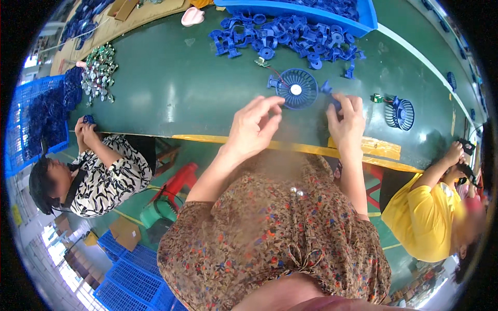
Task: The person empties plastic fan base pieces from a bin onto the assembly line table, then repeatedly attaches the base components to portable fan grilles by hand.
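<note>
A round blue fan cage point(310, 78) with a white centre lies on the green table, with a wired circuit board point(261, 62) at its upper left. My left hand point(254, 124) is beside the cage's lower left edge, thumb and fingers apart, holding nothing; I cannot tell whether a fingertip touches the rim. To the right of the cage, my right hand point(348, 122) pinches a small blue plastic part point(335, 105), mostly covered by the fingers. Just above that hand lies another small blue piece point(326, 87).
Blue plastic brackets point(290, 36) lie heaped below a blue bin point(311, 9) at the far side. A second fan cage point(399, 113) with a board is to the right. Circuit boards point(98, 72) are piled at left. Co-workers sit on both sides: a patterned shirt point(111, 176), a yellow shirt point(423, 217).
</note>
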`<action>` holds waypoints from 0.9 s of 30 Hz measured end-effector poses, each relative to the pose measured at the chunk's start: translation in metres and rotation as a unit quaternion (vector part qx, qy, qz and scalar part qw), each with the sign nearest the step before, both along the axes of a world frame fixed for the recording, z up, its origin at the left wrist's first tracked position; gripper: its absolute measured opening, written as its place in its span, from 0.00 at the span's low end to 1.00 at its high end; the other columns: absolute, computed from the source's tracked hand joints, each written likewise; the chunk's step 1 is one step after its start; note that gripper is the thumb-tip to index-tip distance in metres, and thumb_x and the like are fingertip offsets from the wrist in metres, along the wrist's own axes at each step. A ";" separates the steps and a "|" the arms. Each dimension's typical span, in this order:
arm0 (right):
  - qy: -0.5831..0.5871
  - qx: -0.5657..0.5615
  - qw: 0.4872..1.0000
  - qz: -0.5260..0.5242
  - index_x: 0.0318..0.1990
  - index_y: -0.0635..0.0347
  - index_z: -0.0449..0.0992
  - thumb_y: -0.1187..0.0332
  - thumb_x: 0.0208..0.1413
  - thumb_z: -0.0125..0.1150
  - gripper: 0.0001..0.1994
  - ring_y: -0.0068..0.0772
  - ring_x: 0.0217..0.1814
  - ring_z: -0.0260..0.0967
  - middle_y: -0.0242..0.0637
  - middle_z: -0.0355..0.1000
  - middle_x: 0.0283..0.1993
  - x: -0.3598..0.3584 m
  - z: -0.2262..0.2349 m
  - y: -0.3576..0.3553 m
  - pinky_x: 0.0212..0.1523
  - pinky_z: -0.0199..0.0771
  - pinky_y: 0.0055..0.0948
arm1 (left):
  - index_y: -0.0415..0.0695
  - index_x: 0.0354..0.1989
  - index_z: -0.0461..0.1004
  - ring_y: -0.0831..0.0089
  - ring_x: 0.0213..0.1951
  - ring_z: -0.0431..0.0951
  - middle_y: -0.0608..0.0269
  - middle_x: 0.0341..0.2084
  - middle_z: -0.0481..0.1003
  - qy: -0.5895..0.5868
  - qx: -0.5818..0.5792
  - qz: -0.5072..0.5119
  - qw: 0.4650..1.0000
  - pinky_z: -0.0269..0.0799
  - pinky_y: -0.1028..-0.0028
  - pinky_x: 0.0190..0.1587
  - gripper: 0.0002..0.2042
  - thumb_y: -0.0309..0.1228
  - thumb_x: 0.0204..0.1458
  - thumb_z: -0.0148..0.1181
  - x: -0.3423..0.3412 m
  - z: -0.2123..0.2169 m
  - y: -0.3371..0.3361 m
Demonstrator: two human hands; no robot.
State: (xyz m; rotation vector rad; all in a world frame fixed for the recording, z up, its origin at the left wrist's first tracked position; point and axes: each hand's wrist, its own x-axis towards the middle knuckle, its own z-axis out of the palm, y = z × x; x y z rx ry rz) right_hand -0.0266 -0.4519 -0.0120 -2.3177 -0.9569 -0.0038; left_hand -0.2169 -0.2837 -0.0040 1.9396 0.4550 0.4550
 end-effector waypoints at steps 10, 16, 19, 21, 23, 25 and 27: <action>0.049 -0.015 0.999 -0.017 0.47 0.60 0.78 0.71 0.51 0.73 0.16 0.41 0.33 0.75 0.43 0.72 0.42 -0.004 0.006 -0.015 0.37 0.76 0.40 | 0.51 0.62 0.70 0.50 0.47 0.78 0.52 0.50 0.75 0.085 0.247 -0.003 0.965 0.77 0.58 0.46 0.27 0.20 0.51 0.57 0.040 0.007 0.037; 0.051 -0.035 0.998 -0.004 0.49 0.60 0.79 0.69 0.51 0.73 0.17 0.40 0.33 0.76 0.43 0.73 0.41 0.002 0.008 -0.017 0.38 0.77 0.39 | 0.46 0.57 0.74 0.51 0.43 0.77 0.52 0.40 0.77 0.164 0.341 0.092 0.921 0.75 0.56 0.45 0.24 0.29 0.49 0.65 0.042 0.007 0.032; 0.060 -0.048 0.997 -0.008 0.50 0.60 0.79 0.68 0.51 0.73 0.18 0.41 0.33 0.76 0.43 0.73 0.41 0.005 0.009 -0.016 0.38 0.77 0.40 | 0.43 0.55 0.75 0.53 0.41 0.77 0.55 0.37 0.78 0.157 0.348 0.089 0.920 0.75 0.57 0.44 0.23 0.30 0.48 0.67 0.042 0.009 0.037; 0.065 -0.051 0.997 -0.010 0.50 0.60 0.79 0.68 0.51 0.73 0.18 0.40 0.33 0.76 0.43 0.73 0.41 0.004 0.011 -0.015 0.38 0.77 0.40 | 0.41 0.53 0.76 0.53 0.42 0.77 0.55 0.34 0.78 0.177 0.331 0.067 0.924 0.75 0.56 0.44 0.22 0.30 0.48 0.66 0.040 0.010 0.039; 0.071 -0.054 0.996 -0.013 0.49 0.61 0.79 0.68 0.51 0.73 0.18 0.40 0.33 0.76 0.43 0.73 0.41 0.001 0.014 -0.012 0.38 0.77 0.39 | 0.41 0.51 0.77 0.53 0.41 0.77 0.55 0.33 0.79 0.179 0.318 0.091 0.927 0.74 0.57 0.44 0.19 0.30 0.48 0.66 0.038 0.008 0.041; 0.071 -0.053 0.996 -0.012 0.49 0.61 0.79 0.69 0.51 0.72 0.17 0.40 0.33 0.76 0.43 0.73 0.40 0.000 0.014 -0.012 0.38 0.78 0.40 | 0.42 0.48 0.79 0.54 0.41 0.77 0.56 0.33 0.79 0.179 0.304 0.116 0.928 0.74 0.57 0.44 0.17 0.30 0.48 0.66 0.037 0.008 0.042; 0.069 -0.044 0.997 -0.010 0.49 0.60 0.79 0.68 0.51 0.73 0.17 0.40 0.32 0.76 0.42 0.73 0.40 0.000 0.014 -0.012 0.37 0.77 0.40 | 0.41 0.42 0.81 0.54 0.40 0.77 0.55 0.33 0.80 0.181 0.321 0.110 0.923 0.72 0.56 0.43 0.12 0.30 0.49 0.66 0.035 0.010 0.042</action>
